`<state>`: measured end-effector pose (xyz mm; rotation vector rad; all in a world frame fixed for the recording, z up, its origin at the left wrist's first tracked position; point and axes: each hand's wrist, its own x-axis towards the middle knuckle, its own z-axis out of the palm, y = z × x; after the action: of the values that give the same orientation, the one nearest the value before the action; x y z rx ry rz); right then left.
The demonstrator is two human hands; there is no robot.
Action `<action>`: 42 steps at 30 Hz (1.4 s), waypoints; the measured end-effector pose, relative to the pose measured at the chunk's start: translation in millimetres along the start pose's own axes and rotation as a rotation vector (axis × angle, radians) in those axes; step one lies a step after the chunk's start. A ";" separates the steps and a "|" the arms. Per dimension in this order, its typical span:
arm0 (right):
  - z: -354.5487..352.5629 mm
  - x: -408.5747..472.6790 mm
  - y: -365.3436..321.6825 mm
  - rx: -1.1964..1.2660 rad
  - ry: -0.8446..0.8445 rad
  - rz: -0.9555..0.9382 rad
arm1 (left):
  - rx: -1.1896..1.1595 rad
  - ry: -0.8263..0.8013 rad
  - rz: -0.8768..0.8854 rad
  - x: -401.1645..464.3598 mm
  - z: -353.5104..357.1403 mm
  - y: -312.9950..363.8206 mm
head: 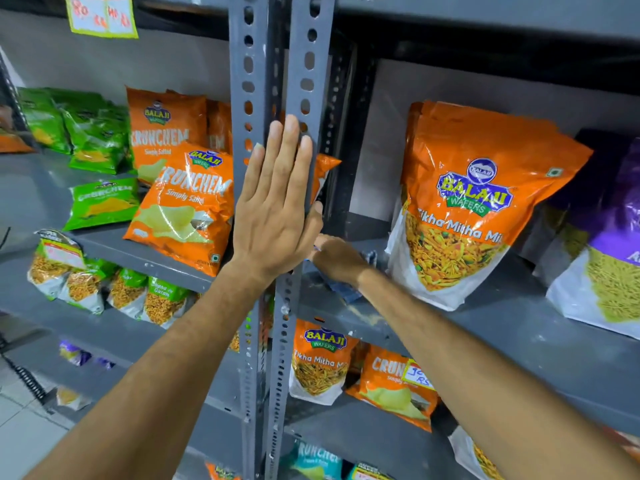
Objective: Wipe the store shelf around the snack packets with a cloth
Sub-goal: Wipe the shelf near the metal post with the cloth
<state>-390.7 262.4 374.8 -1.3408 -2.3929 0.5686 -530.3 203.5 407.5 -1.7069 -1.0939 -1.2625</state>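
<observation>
My left hand (277, 202) lies flat, fingers straight, against the grey perforated upright (304, 64) between two shelf bays, thumb hooked round its edge. My right hand (337, 259) presses a blue checked cloth (348, 291) onto the grey shelf (485, 327) just right of the upright. A large orange Tikha Mitha Mix packet (460, 209) stands upright right of that hand, close to the wrist. An orange packet (325, 168) peeks out behind my left hand's fingers.
Orange Crunchem packets (183, 206) and green packets (100, 206) sit on the left bay's shelf. A purple packet (602, 244) stands at the far right. Lower shelves hold more packets (318, 365). A handwritten price tag (417, 374) hangs on the shelf edge.
</observation>
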 end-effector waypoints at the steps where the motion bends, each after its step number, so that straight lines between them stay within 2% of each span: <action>1: 1.8 -3.9 -5.5 -0.071 -0.010 -0.009 | 0.000 0.002 -0.003 0.3 -0.5 0.3; 7: 10.2 -36.7 10.6 -0.283 -0.056 -0.185 | -0.013 -0.014 -0.008 -0.8 -2.6 0.7; 13: -5.5 -99.5 37.9 -0.270 -0.033 -0.319 | -0.011 -0.020 -0.008 -1.3 -1.8 -0.4; 18: -29.6 -118.7 53.6 -0.105 -0.061 -0.263 | -0.002 -0.028 -0.018 -1.0 -2.6 1.2; 22: -26.4 -76.9 25.9 -0.021 0.149 -0.139 | 0.003 -0.026 -0.018 -1.2 -3.2 0.3; 24: -10.9 -60.6 9.4 -0.077 0.123 -0.151 | 0.003 -0.024 -0.016 -0.8 -3.8 0.8; 28: 14.3 -59.4 8.6 -0.380 0.018 -0.213 | 0.013 -0.023 -0.015 -0.9 -3.8 1.7; 35: 1.1 -110.1 41.7 -0.331 0.012 -0.330 | 0.018 -0.050 -0.094 -10.7 -6.9 15.3; 38: -6.4 -137.5 59.3 -0.335 0.051 -0.321 | -0.028 -0.163 -0.006 -45.9 -8.6 39.6; 40: -13.3 -157.5 68.9 -0.345 0.087 -0.309 | -0.064 -0.310 0.115 -75.0 -5.7 62.0; 42: -21.8 -178.3 79.5 -0.342 0.112 -0.281 | -0.105 -0.466 0.128 -96.2 0.6 83.2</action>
<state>-233.9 150.3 337.0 -1.0923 -2.6008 0.0065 -467.7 153.9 308.5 -2.1832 -1.1675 -0.8752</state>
